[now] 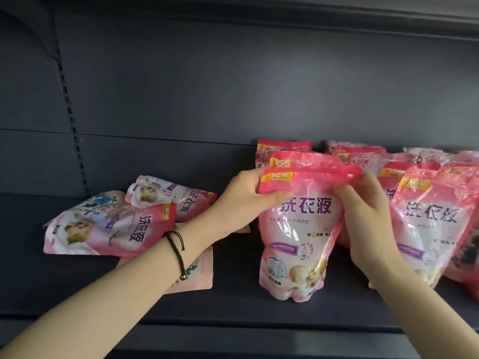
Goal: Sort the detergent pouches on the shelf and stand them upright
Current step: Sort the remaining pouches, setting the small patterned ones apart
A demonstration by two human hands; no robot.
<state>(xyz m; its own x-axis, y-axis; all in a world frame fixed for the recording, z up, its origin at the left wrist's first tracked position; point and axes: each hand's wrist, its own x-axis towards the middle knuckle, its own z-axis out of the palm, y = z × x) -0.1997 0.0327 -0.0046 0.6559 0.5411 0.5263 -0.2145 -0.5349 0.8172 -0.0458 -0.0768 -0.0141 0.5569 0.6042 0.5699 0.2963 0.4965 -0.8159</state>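
Well to the left of the held pouch [298, 237], you have four pouches lying flat on the shelf [77, 288] in a loose pile. The blue-printed pouch [101, 203] is farthest left of it and toward the back. The tilted pouch [168, 198] lies closer to it, also at the back. The front pouch [103, 231] lies across the lower edges of those two. The near pouch [197, 273] is closest to it, partly hidden under your left forearm. A pink sliver showing past your left wrist may be a fifth, but you cannot tell. One black cord bracelet [177, 252] circles that wrist.

Your left hand [241, 203] grips the held pouch's top left corner, with the thumb across the front under the yellow "NEW" tab and the fingers curled over the top. The held pouch stands upright, front toward you, its base on the shelf deck. Your right hand [368, 211] pinches its top right corner, fingers and thumb closed on the pink seal.

Directly behind the held pouch, two more stand upright with only their tops showing: the second-row pouch [305, 158] and the back-row pouch [283, 147].

To the right of the held pouch, the right group [363, 156] is crowded and overlapping, at least five pouches, though the exact count cannot be told. Its leaning pouch [435, 221] stands just beside your right hand.
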